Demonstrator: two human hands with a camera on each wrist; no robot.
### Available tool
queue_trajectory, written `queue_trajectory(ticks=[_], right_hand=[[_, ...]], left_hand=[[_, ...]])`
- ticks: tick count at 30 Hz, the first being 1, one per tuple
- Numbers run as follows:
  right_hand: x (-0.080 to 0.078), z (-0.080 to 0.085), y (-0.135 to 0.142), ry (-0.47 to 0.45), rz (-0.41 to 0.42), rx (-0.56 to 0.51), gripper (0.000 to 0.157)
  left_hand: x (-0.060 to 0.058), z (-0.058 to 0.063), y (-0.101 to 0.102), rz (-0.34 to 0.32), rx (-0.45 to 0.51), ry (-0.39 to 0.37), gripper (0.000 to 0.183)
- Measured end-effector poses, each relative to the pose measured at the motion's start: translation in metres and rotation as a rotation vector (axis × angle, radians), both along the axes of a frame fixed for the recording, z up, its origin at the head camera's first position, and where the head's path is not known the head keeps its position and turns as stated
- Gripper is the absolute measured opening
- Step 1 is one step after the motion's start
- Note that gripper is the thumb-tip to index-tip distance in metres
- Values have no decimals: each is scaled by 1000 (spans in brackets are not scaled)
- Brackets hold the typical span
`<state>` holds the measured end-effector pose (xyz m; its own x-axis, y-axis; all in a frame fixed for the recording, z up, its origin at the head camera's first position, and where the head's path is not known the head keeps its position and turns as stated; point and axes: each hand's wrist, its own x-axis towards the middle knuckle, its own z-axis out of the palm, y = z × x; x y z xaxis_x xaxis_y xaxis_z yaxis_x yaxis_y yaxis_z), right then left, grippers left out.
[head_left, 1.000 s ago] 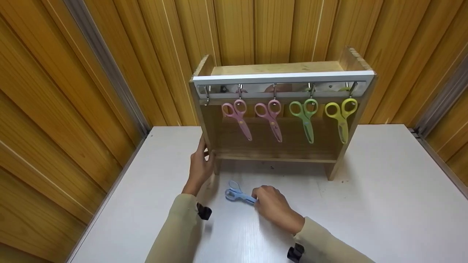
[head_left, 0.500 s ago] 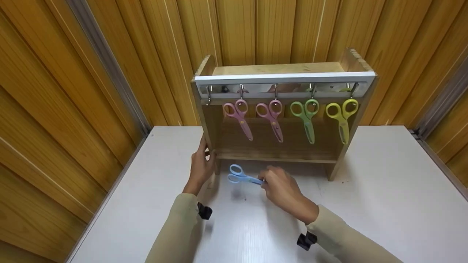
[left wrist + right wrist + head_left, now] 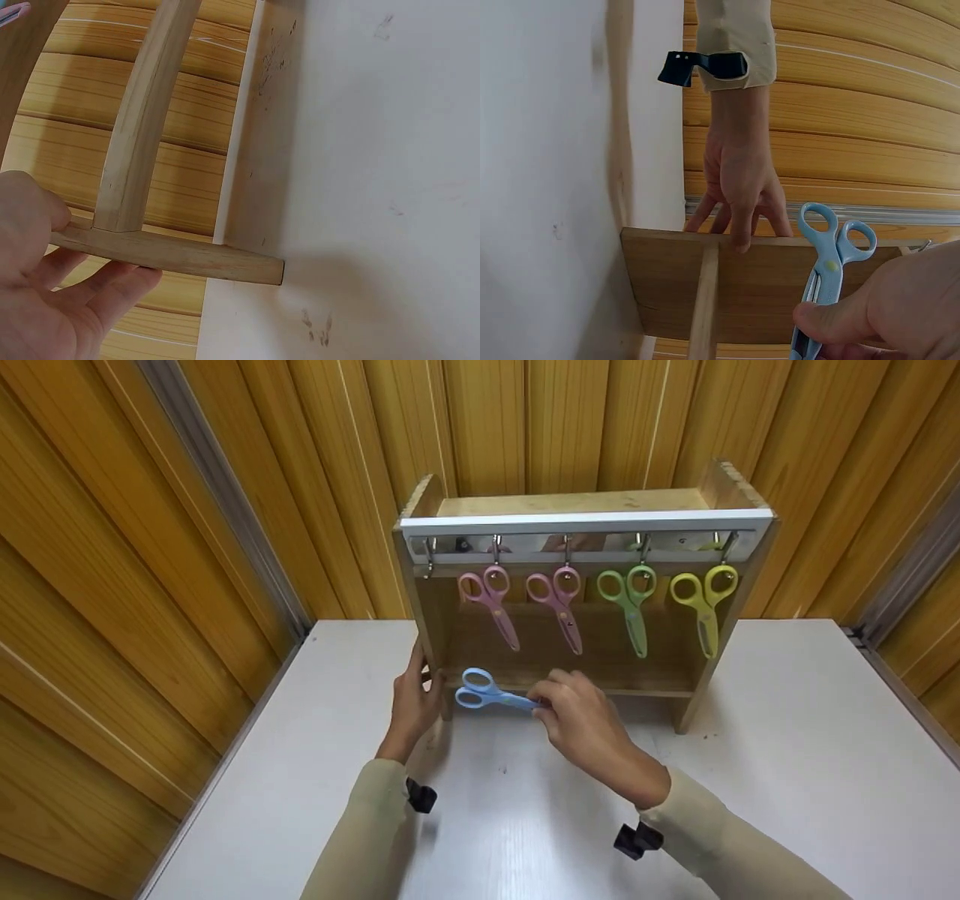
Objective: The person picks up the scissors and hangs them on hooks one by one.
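Pale blue scissors (image 3: 487, 694) are raised in front of the lower shelf, their two handle loops pointing left. My right hand (image 3: 581, 720) pinches them by the blades between thumb and fingers; the right wrist view shows the thumb (image 3: 817, 319) on the blade side. My left hand (image 3: 411, 701) grips the left side panel (image 3: 172, 251) of a wooden rack (image 3: 570, 681), thumb at its inner edge and fingers along the outside. Two pink scissors (image 3: 491, 604), green scissors (image 3: 628, 607) and yellow scissors (image 3: 703, 607) hang from the rack's metal hooks; the leftmost hook (image 3: 429, 556) carries nothing.
The rack stands on a white table (image 3: 787, 780) with some dark marks. Behind it rises a wood-patterned wall (image 3: 562, 427), with another wall (image 3: 112, 585) along the left. Black straps (image 3: 421, 796) sit at both sleeve cuffs.
The right hand has lifted the blue scissors off the table and carried them up towards the rack's lower shelf. The left hand has stayed at the side panel.
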<state>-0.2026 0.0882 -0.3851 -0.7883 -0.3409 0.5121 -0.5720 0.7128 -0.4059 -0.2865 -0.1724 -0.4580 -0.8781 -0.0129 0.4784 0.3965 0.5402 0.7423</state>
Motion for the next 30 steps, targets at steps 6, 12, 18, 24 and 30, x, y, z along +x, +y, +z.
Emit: queue_trajectory(ticks=[6, 12, 18, 24, 30], right_hand=[[2, 15, -5, 22, 9, -37, 13], [2, 26, -11, 58, 23, -67, 11], [3, 35, -18, 88, 34, -109, 12], [3, 43, -28, 113, 63, -176, 12], [0, 50, -37, 101, 90, -247, 11]], left_hand=[[0, 1, 0, -5, 11, -9, 71], [0, -1, 1, -1, 2, 30, 70], [0, -2, 2, 8, -7, 99, 66], [2, -1, 2, 42, -14, 73, 50], [1, -1, 2, 52, -21, 39, 38]])
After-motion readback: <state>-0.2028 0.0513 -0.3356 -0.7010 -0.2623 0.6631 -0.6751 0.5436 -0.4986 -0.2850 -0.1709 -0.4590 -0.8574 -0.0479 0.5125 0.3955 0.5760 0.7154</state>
